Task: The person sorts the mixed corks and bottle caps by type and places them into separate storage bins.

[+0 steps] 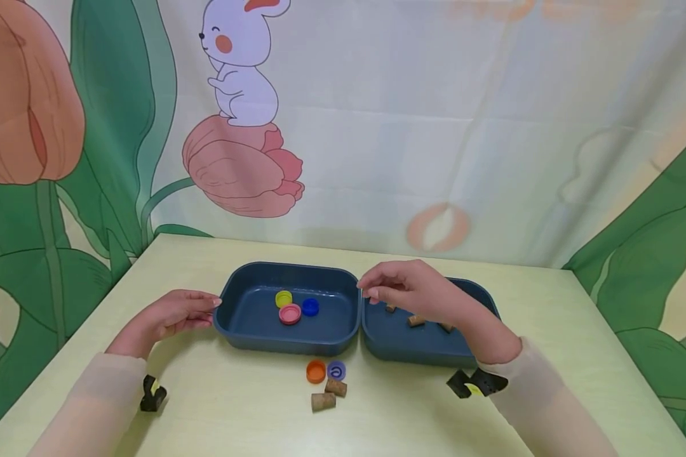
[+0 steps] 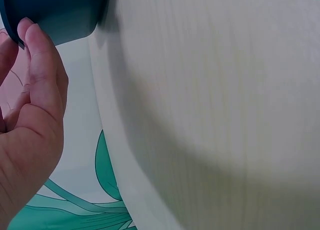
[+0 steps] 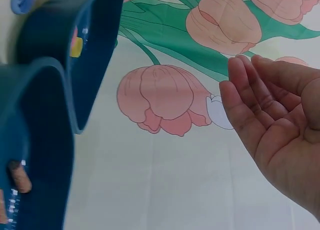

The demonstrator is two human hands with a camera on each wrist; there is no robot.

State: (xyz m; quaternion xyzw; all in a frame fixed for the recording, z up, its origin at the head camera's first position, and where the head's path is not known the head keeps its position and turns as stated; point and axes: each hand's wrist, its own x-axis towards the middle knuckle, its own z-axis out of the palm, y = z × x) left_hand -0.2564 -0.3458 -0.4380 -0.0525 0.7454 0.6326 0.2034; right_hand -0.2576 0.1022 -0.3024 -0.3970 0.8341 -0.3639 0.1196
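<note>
My left hand [image 1: 180,313] pinches the left rim of a dark blue tray [image 1: 286,348]. In the left wrist view, the thumb and fingers [image 2: 42,65] meet around that tray's rim. A yellow cap [image 1: 283,298], a pink cap [image 1: 289,314] and a blue cap [image 1: 310,307] lie inside it. My right hand [image 1: 414,291] is raised over the second blue tray [image 1: 417,357], near where the two trays adjoin. Its fingers are loosely bent with nothing between them, as the right wrist view shows. Corks, such as one cork [image 1: 416,321], lie in that tray, partly hidden by the hand and forearm.
On the pale table [image 1: 234,406] in front of the trays lie an orange cap [image 1: 316,371], a purple cap [image 1: 336,370], an upper cork [image 1: 336,388] and a lower cork [image 1: 322,402]. A printed curtain [image 1: 366,158] hangs behind the table's far edge.
</note>
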